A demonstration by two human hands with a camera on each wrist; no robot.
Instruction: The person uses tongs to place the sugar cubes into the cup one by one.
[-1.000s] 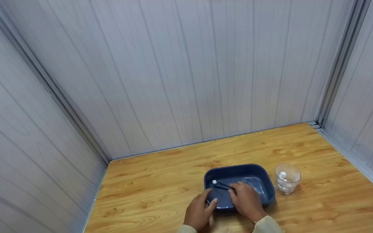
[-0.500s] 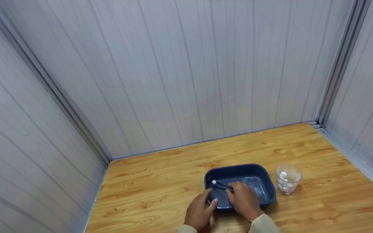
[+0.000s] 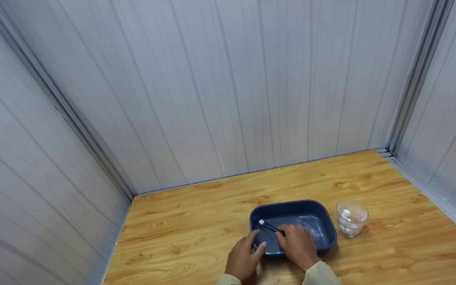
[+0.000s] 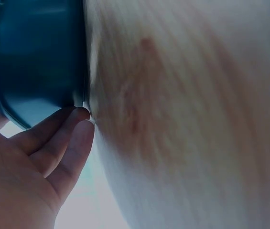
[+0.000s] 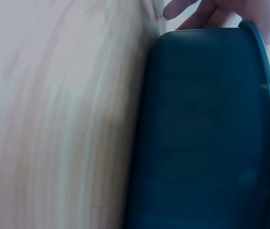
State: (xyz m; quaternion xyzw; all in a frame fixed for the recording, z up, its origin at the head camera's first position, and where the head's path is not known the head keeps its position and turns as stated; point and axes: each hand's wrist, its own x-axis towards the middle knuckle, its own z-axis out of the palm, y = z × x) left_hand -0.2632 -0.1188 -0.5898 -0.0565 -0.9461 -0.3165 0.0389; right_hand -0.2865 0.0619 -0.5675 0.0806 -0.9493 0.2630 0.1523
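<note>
Head view: rounded dark-blue plastic tray on glossy wood-grain table.
Left hand: fingers curled on tray's near-left corner.
Right hand: pinches thin dark tweezers holding a white lump.
Right: clear glass.

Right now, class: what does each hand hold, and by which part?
The right hand grips dark tweezers by their near end; their tips pinch a small white piece. The left hand holds the blue tray at its near-left corner.
</note>
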